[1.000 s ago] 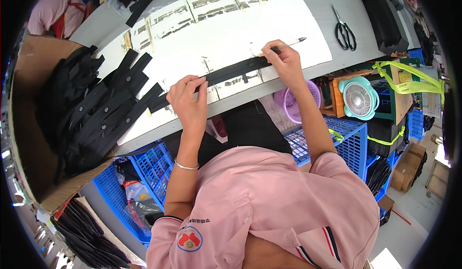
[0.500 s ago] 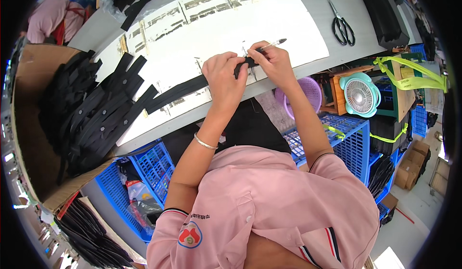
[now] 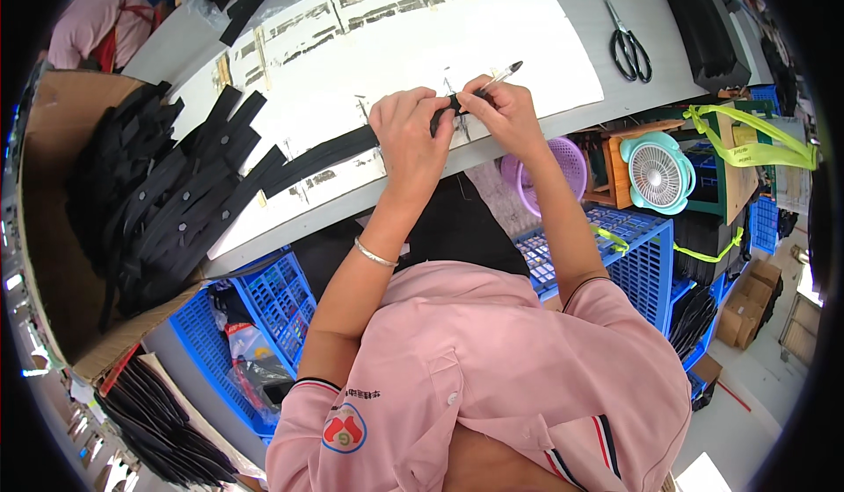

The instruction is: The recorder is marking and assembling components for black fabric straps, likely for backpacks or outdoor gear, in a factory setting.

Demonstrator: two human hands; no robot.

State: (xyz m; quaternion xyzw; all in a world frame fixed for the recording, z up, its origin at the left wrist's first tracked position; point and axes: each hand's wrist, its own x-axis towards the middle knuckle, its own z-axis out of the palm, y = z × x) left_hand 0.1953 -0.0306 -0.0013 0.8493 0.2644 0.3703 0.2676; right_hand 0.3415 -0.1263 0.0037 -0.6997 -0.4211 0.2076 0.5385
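A long black fabric strap point(image 3: 327, 154) lies along the front of the white board point(image 3: 519, 30) and runs up into my hands. My left hand point(image 3: 409, 131) is closed on the strap, thumb and fingers pinching it near its right end. My right hand point(image 3: 505, 116) is closed too, with a pen point(image 3: 504, 74) tucked in it, its dark tip sticking out to the upper right. The right fingertips meet the strap's end beside the left hand; what they pinch there is partly hidden. Black scissors point(image 3: 628, 52) lie on the table to the right.
At left, a cardboard box point(image 3: 66, 96) overflows with black straps point(image 3: 189, 197) bearing small round studs. A black stack point(image 3: 703, 30) stands far right. Beyond the table's front edge are a purple basket point(image 3: 576, 168), a turquoise fan point(image 3: 657, 175) and blue crates point(image 3: 646, 268).
The pen has tilted more upright in my right hand. Both hands stay at nearly the same spot on the strap; the whole view has shifted slightly.
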